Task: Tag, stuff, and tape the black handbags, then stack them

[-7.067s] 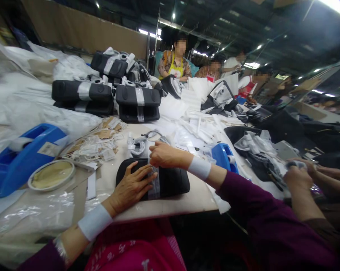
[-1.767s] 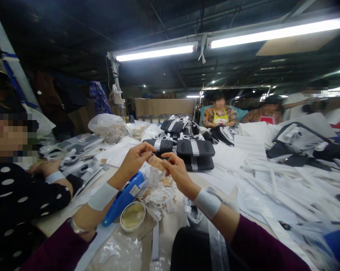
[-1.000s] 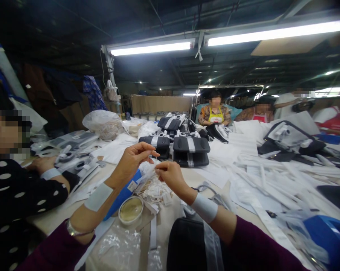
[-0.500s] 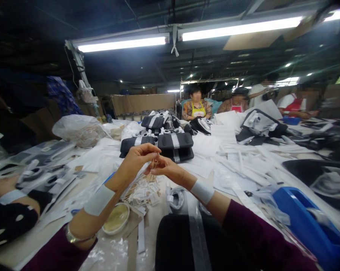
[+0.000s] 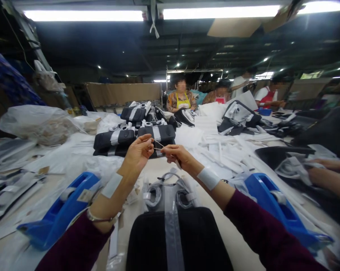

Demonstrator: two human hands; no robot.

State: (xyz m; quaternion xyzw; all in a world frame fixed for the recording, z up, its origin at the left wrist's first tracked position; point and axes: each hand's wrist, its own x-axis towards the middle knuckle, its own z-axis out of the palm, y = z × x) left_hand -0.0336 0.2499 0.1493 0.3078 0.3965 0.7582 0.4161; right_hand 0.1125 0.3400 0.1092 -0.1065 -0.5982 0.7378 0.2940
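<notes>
My left hand [image 5: 139, 153] pinches one end of a thin pale string loop [image 5: 159, 144]. The other end sits between the fingers of my right hand [image 5: 179, 155], so two strands stretch across the gap. Both hands are raised above the table. Beneath them lies a flat black padded item [image 5: 147, 237] with a strip of clear tape [image 5: 174, 233] down its middle. At its far end are grey coiled parts [image 5: 153, 195] wrapped in plastic. Whether my right fingers hold anything besides the string cannot be made out.
Blue tape dispensers stand left [image 5: 59, 210] and right [image 5: 279, 207] of my forearms. Taped black items [image 5: 115, 138] are stacked ahead. White strips [image 5: 223, 150] and plastic bags [image 5: 45, 122] cover the table. Another person's arms [image 5: 329, 177] reach in from the right; several people work beyond.
My hands have drawn apart, pulling the string loop out between them. The view has turned left and down, bringing the black item and left blue dispenser into fuller sight.
</notes>
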